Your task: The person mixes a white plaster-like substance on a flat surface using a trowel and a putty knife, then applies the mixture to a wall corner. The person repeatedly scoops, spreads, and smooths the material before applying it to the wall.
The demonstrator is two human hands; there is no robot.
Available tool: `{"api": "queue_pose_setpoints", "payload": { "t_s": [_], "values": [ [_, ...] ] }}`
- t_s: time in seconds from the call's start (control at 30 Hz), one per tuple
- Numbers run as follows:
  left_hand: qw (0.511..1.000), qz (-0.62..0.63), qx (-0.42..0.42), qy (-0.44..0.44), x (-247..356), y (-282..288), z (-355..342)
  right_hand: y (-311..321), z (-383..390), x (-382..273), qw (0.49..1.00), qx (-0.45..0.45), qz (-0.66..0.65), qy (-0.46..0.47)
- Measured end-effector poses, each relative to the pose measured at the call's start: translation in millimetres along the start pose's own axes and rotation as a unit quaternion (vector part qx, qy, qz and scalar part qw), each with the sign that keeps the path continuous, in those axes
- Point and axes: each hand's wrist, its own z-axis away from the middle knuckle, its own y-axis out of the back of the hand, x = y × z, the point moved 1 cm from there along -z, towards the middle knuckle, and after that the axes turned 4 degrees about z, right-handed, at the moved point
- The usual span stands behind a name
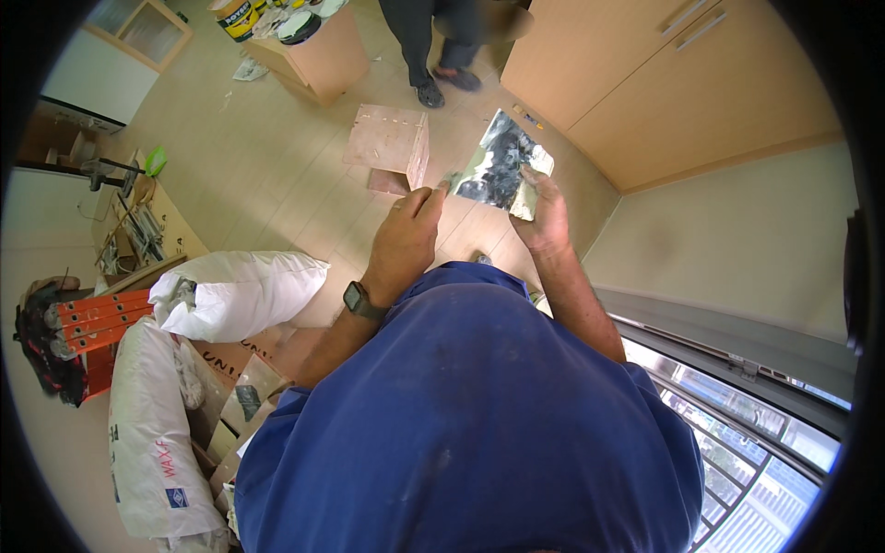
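Observation:
My right hand [546, 214] grips the near right corner of a flat rectangular panel [498, 164], its thumb lying on the upper face. Black and whitish smears cover that face. The panel is held out in front of me, above the floor. My left hand [406, 232], with a watch at its wrist, is closed, thumb and forefinger pressed together close to the panel's left corner. Whatever those fingers may hold is too small and hidden to make out.
A box-like wooden stool [385, 136] stands ahead on the tiled floor. Beyond it stands another person [415, 41]. Wooden cabinets [682, 83] line the right, above a window [737, 461]. White sacks [244, 293] and an orange ladder [101, 323] lie left. A paint-topped wooden cabinet [318, 64] stands farther off.

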Motion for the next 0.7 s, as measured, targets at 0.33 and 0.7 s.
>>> {"api": "queue_pose_setpoints", "payload": {
  "t_s": [0.33,0.7],
  "values": [
    [0.718,0.614,0.047,0.324,-31.3,-11.2,14.9,-24.9,34.5,-25.2,0.928,-0.093,0.28,0.226],
    [0.624,0.706,0.102,0.319,-33.2,-6.8,16.4,-20.6,40.9,10.0,0.858,-0.277,0.389,0.19]
  ]
}}
